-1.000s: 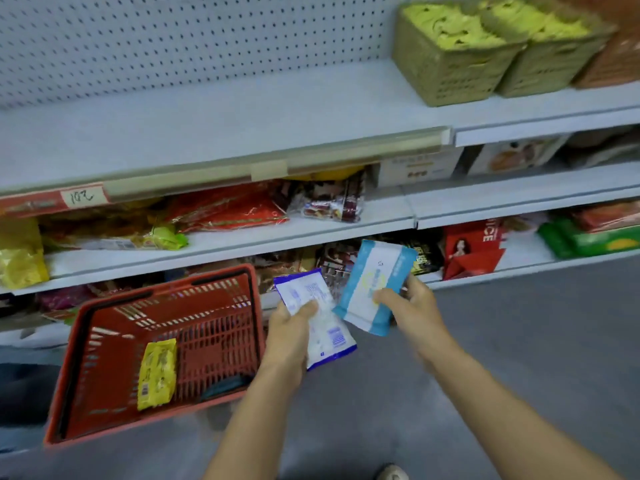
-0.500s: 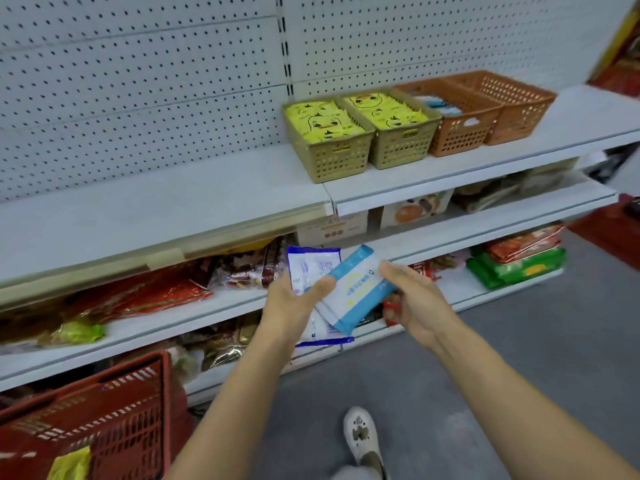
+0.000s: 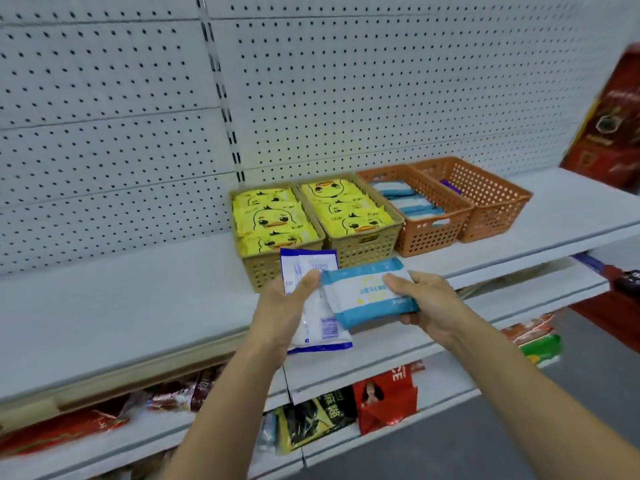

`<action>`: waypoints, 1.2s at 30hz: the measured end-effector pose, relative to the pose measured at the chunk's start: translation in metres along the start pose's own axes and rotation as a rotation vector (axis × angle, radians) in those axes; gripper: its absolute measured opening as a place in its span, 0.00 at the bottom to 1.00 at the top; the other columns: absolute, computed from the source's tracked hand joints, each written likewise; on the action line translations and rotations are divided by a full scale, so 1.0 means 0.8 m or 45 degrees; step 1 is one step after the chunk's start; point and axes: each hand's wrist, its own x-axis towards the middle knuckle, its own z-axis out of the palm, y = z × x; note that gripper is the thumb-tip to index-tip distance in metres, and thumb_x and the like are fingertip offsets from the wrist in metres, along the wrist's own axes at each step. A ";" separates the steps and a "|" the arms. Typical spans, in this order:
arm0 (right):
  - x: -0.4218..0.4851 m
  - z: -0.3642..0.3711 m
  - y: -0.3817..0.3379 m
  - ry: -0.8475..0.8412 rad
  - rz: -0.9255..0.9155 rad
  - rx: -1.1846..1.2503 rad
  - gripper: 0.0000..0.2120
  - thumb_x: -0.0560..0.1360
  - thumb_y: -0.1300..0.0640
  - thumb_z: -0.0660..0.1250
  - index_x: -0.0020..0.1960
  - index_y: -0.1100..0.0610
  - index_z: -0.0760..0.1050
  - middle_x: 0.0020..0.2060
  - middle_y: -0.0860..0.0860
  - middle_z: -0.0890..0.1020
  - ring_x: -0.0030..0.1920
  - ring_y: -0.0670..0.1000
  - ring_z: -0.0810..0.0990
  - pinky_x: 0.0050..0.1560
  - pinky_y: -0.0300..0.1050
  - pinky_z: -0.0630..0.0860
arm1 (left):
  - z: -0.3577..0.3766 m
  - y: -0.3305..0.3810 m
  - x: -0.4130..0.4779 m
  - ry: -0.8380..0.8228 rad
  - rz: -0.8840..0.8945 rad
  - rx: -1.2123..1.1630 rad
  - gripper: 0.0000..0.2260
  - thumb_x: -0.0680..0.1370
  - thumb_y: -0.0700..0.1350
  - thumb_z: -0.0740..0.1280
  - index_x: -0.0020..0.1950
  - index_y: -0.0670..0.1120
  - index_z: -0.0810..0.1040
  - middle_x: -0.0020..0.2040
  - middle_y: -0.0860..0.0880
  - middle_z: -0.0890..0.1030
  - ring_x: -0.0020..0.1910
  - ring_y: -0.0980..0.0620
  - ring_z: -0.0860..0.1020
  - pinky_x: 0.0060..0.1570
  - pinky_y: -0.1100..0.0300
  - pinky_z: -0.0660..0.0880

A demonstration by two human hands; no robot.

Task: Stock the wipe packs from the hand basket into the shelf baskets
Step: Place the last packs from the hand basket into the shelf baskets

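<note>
My left hand (image 3: 284,308) grips a white wipe pack with dark blue edges (image 3: 317,327), held upright. My right hand (image 3: 427,304) holds a white pack with light blue ends (image 3: 367,294), lying flat and overlapping the first one. Both hover in front of the top shelf (image 3: 138,306), just below two tan baskets (image 3: 263,271) (image 3: 363,247) full of yellow duck packs. To their right, an orange basket (image 3: 429,233) holds light blue packs, and a second orange basket (image 3: 498,209) shows one dark blue pack at its back. The hand basket is out of view.
White pegboard (image 3: 346,98) backs the shelf. Lower shelves carry snack bags, a red packet (image 3: 384,400) and green packs (image 3: 540,348). Red boxes (image 3: 609,126) stand at the right edge. Grey floor (image 3: 485,445) lies below.
My view has swung up and right from the red hand basket to the shelf baskets. Both hands have risen with their packs to the top shelf's level.
</note>
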 end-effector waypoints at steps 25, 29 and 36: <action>0.367 -0.210 -0.169 0.309 -0.352 -0.616 0.08 0.75 0.63 0.68 0.53 0.66 0.77 0.47 0.60 0.81 0.44 0.56 0.80 0.40 0.47 0.76 | 0.206 0.067 0.231 0.380 -0.040 -0.164 0.07 0.80 0.51 0.65 0.52 0.50 0.80 0.42 0.49 0.86 0.39 0.47 0.85 0.36 0.48 0.82; 0.406 -0.190 -0.158 0.162 -0.232 -0.667 0.04 0.76 0.64 0.67 0.49 0.64 0.74 0.45 0.59 0.79 0.42 0.56 0.79 0.33 0.46 0.76 | 0.222 0.065 0.248 0.442 -0.051 -0.205 0.06 0.81 0.50 0.64 0.51 0.51 0.79 0.43 0.49 0.86 0.39 0.47 0.85 0.39 0.45 0.82; 0.440 -0.181 -0.121 0.208 -0.581 -1.651 0.23 0.72 0.56 0.69 0.63 0.62 0.66 0.56 0.57 0.74 0.55 0.58 0.75 0.54 0.50 0.74 | 0.238 0.063 0.268 0.460 -0.167 -0.358 0.10 0.82 0.51 0.61 0.56 0.49 0.79 0.48 0.47 0.86 0.46 0.45 0.85 0.48 0.38 0.80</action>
